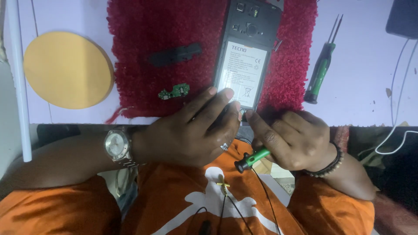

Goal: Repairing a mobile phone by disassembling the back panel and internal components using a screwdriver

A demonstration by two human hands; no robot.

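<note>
Opened phone (248,48): back off, battery showing, on red mat (148,26), long axis running away from me. My left hand (191,130) pins its near end, fingers pressing. My right hand (296,139), equally near, grasps a green screwdriver (252,159), tip at that end.

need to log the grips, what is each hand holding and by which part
The right hand grips a green-handled screwdriver by its handle. The left hand steadies the opened phone at its bottom edge.
</note>
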